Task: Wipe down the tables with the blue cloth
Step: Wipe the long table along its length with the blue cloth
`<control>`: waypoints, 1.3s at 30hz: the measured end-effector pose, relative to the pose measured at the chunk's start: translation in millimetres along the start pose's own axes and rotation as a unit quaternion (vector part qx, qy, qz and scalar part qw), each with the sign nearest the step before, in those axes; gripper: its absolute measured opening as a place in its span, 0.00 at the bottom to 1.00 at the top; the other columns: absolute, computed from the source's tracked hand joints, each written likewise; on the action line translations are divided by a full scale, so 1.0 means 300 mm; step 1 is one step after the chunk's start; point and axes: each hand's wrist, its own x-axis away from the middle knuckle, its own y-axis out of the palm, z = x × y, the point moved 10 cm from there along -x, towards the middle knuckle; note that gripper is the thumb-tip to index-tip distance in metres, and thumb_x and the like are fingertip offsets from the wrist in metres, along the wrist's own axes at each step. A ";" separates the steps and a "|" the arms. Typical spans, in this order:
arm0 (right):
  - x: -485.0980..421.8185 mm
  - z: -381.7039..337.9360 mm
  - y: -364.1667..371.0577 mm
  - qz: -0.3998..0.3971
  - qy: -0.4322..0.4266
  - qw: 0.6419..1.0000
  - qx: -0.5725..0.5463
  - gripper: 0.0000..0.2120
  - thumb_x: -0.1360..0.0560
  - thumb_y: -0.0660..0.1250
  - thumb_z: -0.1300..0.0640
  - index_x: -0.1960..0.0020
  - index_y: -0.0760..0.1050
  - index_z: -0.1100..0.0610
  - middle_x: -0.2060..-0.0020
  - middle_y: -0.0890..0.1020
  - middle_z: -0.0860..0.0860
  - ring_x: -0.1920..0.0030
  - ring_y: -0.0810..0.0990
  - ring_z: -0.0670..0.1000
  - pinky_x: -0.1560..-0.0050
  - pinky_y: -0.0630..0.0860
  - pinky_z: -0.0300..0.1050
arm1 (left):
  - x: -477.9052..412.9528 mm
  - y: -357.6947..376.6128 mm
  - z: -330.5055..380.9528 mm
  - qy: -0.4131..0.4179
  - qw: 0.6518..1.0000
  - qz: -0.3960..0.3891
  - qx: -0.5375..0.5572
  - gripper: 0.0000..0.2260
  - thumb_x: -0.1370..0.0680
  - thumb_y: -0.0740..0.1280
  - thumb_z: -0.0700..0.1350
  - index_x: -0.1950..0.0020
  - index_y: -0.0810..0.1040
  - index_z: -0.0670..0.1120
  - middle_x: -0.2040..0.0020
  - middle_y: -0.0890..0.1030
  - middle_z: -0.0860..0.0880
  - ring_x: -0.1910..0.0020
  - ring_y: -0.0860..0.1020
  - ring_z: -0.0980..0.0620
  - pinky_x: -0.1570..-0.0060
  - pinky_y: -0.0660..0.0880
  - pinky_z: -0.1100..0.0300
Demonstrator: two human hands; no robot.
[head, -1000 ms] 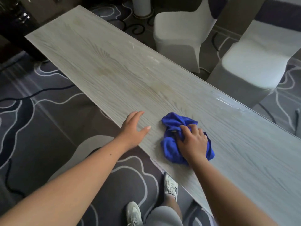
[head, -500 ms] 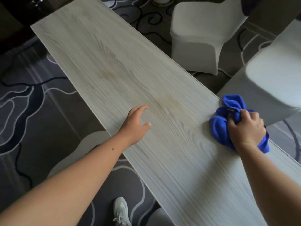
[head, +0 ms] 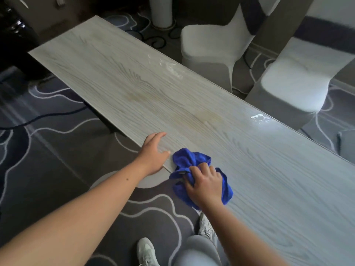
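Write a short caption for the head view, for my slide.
Right hand presses blue cloth on the table near edge; left hand rests flat beside it.

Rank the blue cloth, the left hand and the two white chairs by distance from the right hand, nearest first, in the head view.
1. blue cloth: under the right hand.
2. left hand: beside it, at the near edge.
3. right-side chair: across the table.
4. left-side chair: farther back.

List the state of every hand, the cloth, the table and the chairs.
left hand: open, flat on the table's near edge.
right hand: closed on the blue cloth.
blue cloth: bunched, pressed at the near edge.
table: shiny streaks along the far edge.
white-covered chairs: unoccupied.
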 end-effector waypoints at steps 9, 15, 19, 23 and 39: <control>-0.283 0.255 -0.071 0.047 0.078 0.995 0.028 0.16 0.28 0.62 0.44 0.52 0.80 0.55 0.57 0.80 0.60 0.60 0.78 0.63 0.61 0.73 0.53 | -0.156 0.024 0.044 -0.002 1.000 -0.013 -0.001 0.27 0.24 0.65 0.44 0.26 0.62 0.51 0.26 0.61 0.50 0.28 0.63 0.51 0.35 0.59 0.62; -0.701 0.554 -0.141 0.073 0.139 0.987 0.022 0.16 0.24 0.62 0.46 0.46 0.76 0.57 0.48 0.77 0.62 0.50 0.74 0.66 0.52 0.71 0.57 | -0.351 -0.005 0.037 -0.047 0.999 0.022 -0.004 0.27 0.24 0.65 0.45 0.26 0.62 0.52 0.26 0.60 0.51 0.28 0.63 0.52 0.35 0.59 0.63; -0.846 0.657 -0.178 0.087 0.176 0.980 0.027 0.16 0.24 0.62 0.46 0.46 0.74 0.58 0.46 0.75 0.63 0.48 0.73 0.67 0.50 0.70 0.57 | -0.421 -0.063 0.003 -0.066 0.993 0.068 -0.063 0.29 0.25 0.65 0.48 0.26 0.60 0.52 0.25 0.58 0.50 0.27 0.61 0.48 0.32 0.60 0.57; -0.838 0.630 -0.176 0.084 0.182 0.979 0.034 0.17 0.24 0.62 0.45 0.46 0.74 0.58 0.46 0.76 0.63 0.48 0.73 0.66 0.50 0.70 0.57 | -0.308 -0.232 -0.187 -0.235 0.935 0.253 -0.081 0.36 0.28 0.66 0.49 0.25 0.50 0.56 0.22 0.47 0.48 0.25 0.54 0.40 0.29 0.60 0.41; -0.243 -0.289 0.121 -0.005 -0.003 1.000 0.019 0.14 0.30 0.62 0.40 0.53 0.77 0.49 0.58 0.78 0.50 0.62 0.76 0.56 0.64 0.69 0.47 | -0.130 -0.146 -0.443 -0.384 0.748 0.026 0.541 0.29 0.21 0.55 0.59 0.24 0.59 0.47 0.25 0.64 0.44 0.27 0.65 0.41 0.30 0.60 0.43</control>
